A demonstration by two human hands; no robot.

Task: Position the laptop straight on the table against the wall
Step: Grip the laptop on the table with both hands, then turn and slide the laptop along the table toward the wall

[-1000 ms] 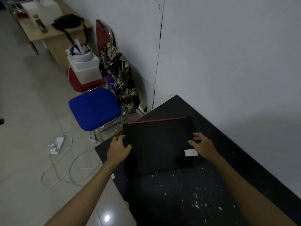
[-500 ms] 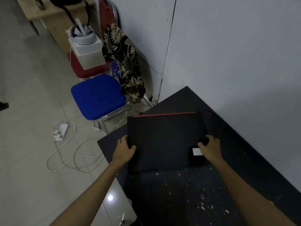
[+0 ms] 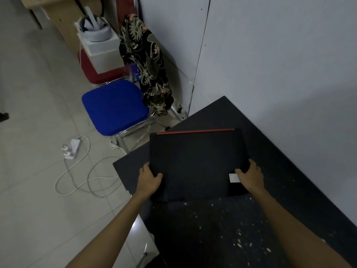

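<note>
The closed, flat black laptop with a red hinge strip (image 3: pixel 197 163) lies skewed on the black desk (image 3: pixel 289 161). Left hand (image 3: pixel 149 177) and right hand (image 3: pixel 250 175) each have their fingers clamped on one of its near side edges; rigid and probably fairly heavy, it should slide best gripped there.

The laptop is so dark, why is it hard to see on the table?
In the head view the room is dim, and the black laptop lies on a black table, so they blend; only its red strip and white sticker stand out. A light's glare shines on the floor tile.
</note>
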